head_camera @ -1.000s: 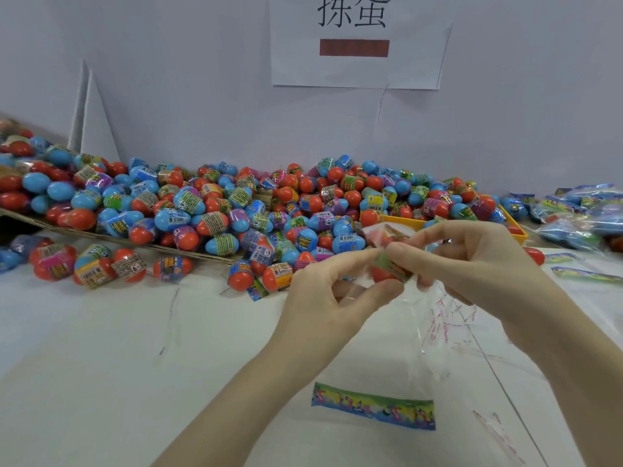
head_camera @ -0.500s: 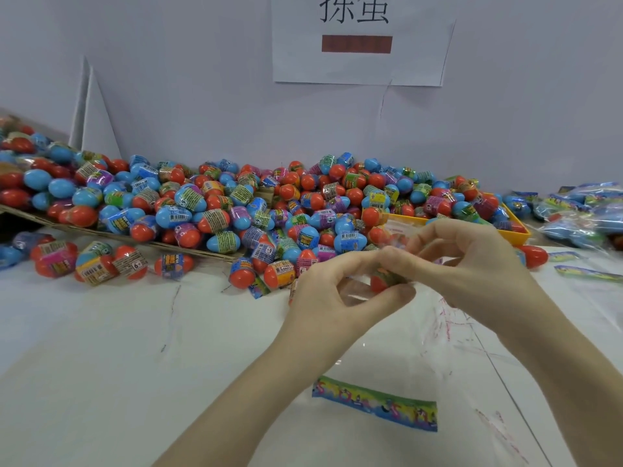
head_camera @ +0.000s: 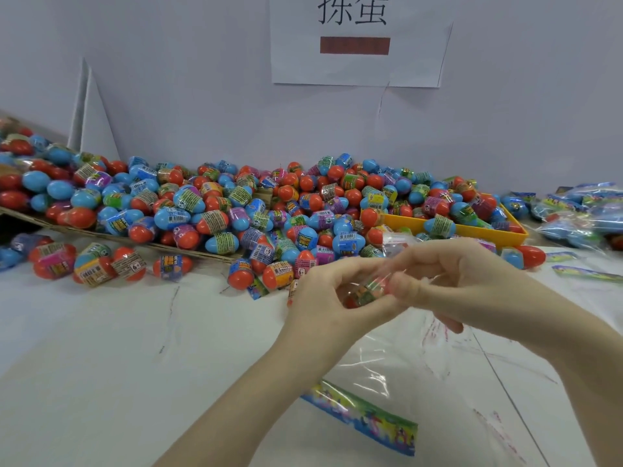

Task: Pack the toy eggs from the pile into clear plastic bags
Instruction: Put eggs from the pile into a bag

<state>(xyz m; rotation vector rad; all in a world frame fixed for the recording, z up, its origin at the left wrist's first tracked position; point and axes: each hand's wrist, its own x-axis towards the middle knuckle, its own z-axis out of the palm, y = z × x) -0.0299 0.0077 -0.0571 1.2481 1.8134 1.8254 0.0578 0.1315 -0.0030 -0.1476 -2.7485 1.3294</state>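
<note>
A: Toy egg (head_camera: 365,293), red with a printed band, sits between both hands above the white table (head_camera: 118,365), near the middle of the view. Which hand has it?

B: The left hand (head_camera: 323,298) curls thumb and fingers round it from the left. The right hand (head_camera: 451,281) pinches the mouth of a clear plastic bag (head_camera: 387,372) at the egg with curled fingertips. Motion blur hides whether the egg is inside the bag yet.

A: What differs from a moment ago?

B: Both hands have dropped slightly and closed tighter together. A second ago the egg showed plainly between the fingertips; now it is more covered. The bag still hangs below, its coloured header strip (head_camera: 364,417) lying on the table.

A: And the containers?

B: A yellow tray (head_camera: 472,230) behind the hands holds blue and red eggs. The main pile of eggs (head_camera: 219,203) spreads across a cardboard sheet (head_camera: 111,234) to the left, spilling onto the table. Filled bags (head_camera: 586,214) lie at far right. A paper sign (head_camera: 360,38) hangs on the wall.
</note>
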